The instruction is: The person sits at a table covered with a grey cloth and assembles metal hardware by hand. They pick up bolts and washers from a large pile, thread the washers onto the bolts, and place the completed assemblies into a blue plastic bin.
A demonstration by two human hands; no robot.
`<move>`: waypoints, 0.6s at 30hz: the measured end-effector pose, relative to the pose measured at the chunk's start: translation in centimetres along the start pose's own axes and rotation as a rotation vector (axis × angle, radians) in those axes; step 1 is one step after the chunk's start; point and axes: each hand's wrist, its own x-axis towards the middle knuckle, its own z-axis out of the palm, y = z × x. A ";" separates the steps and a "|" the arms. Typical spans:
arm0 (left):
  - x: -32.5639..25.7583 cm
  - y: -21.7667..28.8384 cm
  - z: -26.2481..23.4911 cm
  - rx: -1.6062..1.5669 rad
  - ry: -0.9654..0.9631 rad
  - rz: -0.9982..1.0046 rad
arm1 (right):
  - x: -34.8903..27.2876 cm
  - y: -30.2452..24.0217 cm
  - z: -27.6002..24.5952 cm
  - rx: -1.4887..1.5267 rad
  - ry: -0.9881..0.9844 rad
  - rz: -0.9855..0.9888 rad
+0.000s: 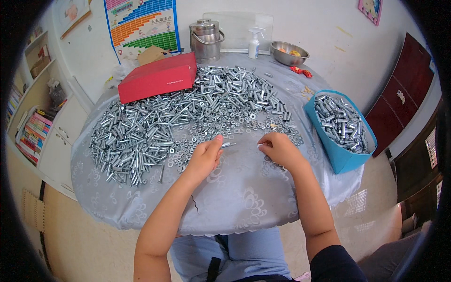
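Over the near middle of the table, my left hand [206, 157] is closed around a silver bolt [227, 145], whose end sticks out to the right past the thumb. My right hand [280, 149] is a short way off to the right, thumb and fingertips pinched together. What lies in that pinch is too small to make out. Just beyond both hands spread many loose nuts and washers [221, 126]. A big heap of silver bolts and metal sleeves [136, 136] covers the left and far part of the table.
A red box [157, 79] rests on the heap's far left. To the right stands a blue bin [345, 162] full of metal sleeves. Along the back are a steel pot [206, 44], a spray bottle [253, 46] and a steel bowl [284, 56]. A grey cloth [253, 197] covers the table.
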 end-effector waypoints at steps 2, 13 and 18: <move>0.0 -0.1 0.0 0.032 0.008 -0.001 | 0.0 -0.1 0.0 -0.008 -0.006 0.013; 0.0 -0.3 0.5 0.090 0.001 0.015 | 0.0 -2.1 0.7 0.324 0.004 -0.023; 0.3 -1.0 0.2 0.089 -0.031 0.002 | -0.1 -3.6 1.9 0.691 0.012 -0.038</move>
